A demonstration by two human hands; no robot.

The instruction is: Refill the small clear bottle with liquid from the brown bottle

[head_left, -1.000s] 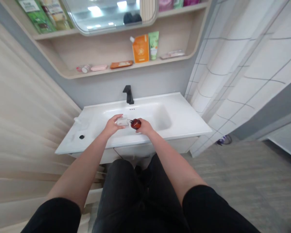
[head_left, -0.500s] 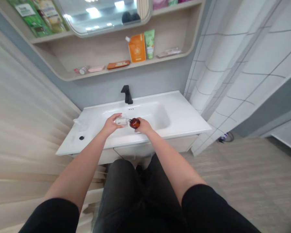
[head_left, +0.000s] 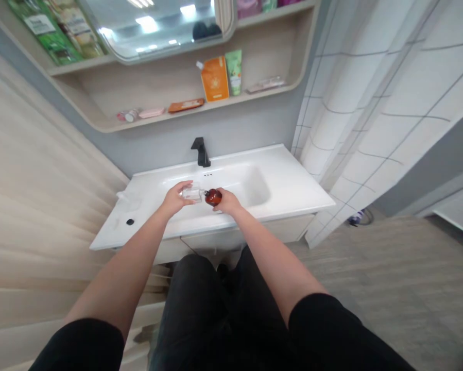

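Mid-frame over the sink (head_left: 293, 188), your left hand (head_left: 174, 199) grips a clear bottle (head_left: 191, 193), right hand (head_left: 225, 202) clutches an amber bottle (head_left: 213, 197); labels unreadable.

The clear bottle (head_left: 191, 193) and amber bottle (head_left: 213, 197) are too small to read, partly covered by the hands. The mirror (head_left: 154, 23) and green packs (head_left: 48, 31) are cut off by the top edge.

Bathroom, white sink (head_left: 293, 188), mirror (head_left: 154, 26), toiletry shelf (head_left: 216, 105)
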